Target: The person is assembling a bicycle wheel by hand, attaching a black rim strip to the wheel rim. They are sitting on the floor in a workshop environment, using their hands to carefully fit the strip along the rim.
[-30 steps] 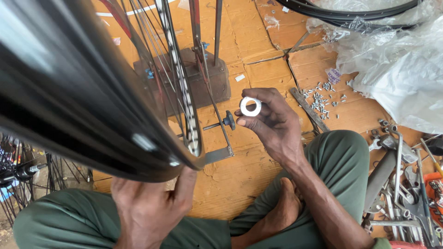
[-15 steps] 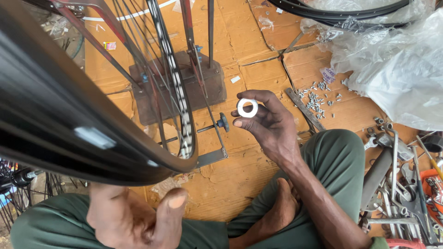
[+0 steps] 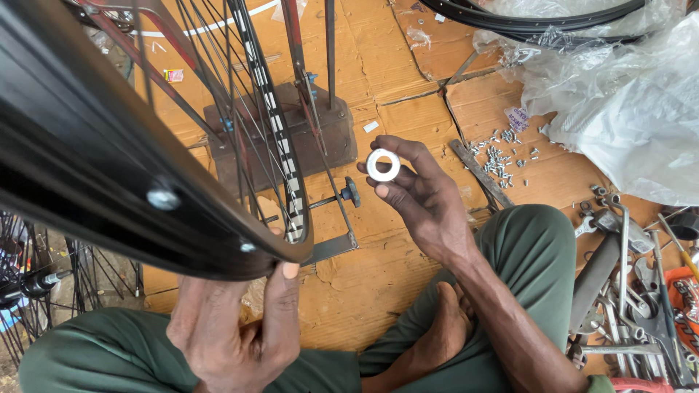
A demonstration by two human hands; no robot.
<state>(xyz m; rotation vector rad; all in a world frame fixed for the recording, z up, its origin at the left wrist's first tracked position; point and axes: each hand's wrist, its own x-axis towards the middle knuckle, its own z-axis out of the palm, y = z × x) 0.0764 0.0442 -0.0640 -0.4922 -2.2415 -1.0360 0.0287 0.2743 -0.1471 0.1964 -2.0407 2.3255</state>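
My right hand (image 3: 422,200) holds a small white ring (image 3: 383,164) between thumb and fingertips, above the cardboard floor. My left hand (image 3: 237,331) is low in the view, its thumb pressed up against the black bicycle rim (image 3: 109,182) that fills the left side. The rim's spokes run down into a dark red truing stand (image 3: 291,138) with a blue knob (image 3: 351,193) on its side. I sit cross-legged in green trousers, a bare foot (image 3: 437,338) between my knees.
Flattened cardboard (image 3: 408,87) covers the floor. A pile of small metal spoke nipples (image 3: 502,156) lies to the right, next to a crumpled clear plastic sheet (image 3: 619,102). Wrenches and other tools (image 3: 633,291) sit at far right. Another rim (image 3: 539,18) lies at the top.
The view has shifted so the rim sits higher. My left hand has come up to press its thumb on the rim. The right hand keeps the white ring in place.
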